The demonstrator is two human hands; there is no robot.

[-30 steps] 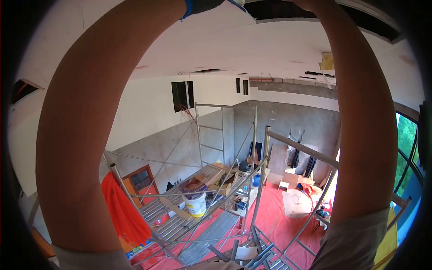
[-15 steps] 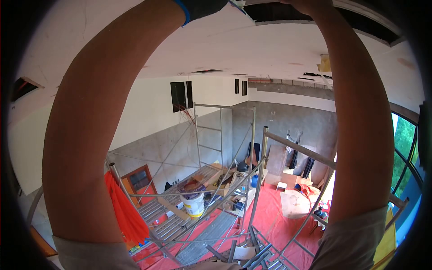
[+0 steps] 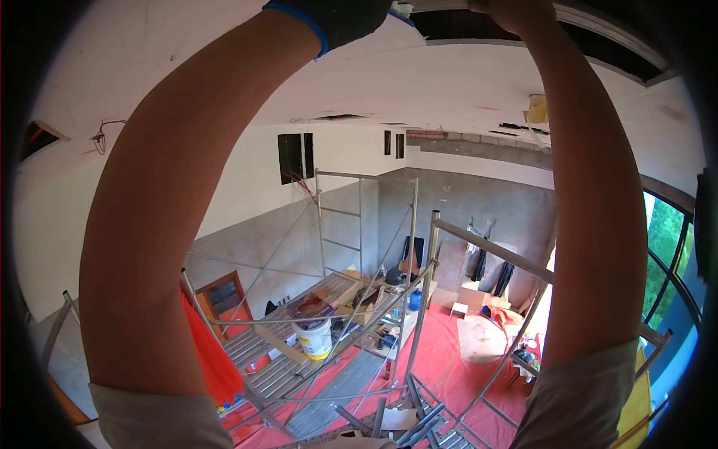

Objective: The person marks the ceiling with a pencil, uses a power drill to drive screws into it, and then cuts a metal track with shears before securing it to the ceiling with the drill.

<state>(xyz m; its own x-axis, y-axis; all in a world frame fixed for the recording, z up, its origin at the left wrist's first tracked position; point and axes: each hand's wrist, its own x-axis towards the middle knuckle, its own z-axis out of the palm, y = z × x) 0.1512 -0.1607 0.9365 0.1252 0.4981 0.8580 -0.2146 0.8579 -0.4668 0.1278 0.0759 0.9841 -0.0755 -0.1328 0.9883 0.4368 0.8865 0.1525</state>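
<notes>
Both my arms reach overhead to the white ceiling (image 3: 359, 82). My left hand (image 3: 348, 21), in a dark glove with a blue cuff, is at the top edge of the view, beside the left end of a long dark ceiling opening (image 3: 460, 27). Its fingers are mostly cut off or hidden, so I cannot make out a grip. A small whitish piece (image 3: 402, 9) shows just right of the glove. My right hand (image 3: 516, 11), bare, is raised at the opening, its fingers partly out of frame. Whether it holds anything is hidden.
Metal scaffold rails (image 3: 493, 251) stand in front of me. Beyond, a plank platform (image 3: 254, 348) carries a white bucket (image 3: 314, 338) and cardboard. Metal strips (image 3: 422, 428) lie below. Red sheeting (image 3: 434, 352) covers the floor. An orange cloth (image 3: 213, 359) hangs at left; windows (image 3: 666, 262) are at right.
The view has shifted slightly. My left forearm and gloved hand sit a little lower and further right in the frame; a dangling ceiling wire now shows at left. My right hand stays at the opening.
</notes>
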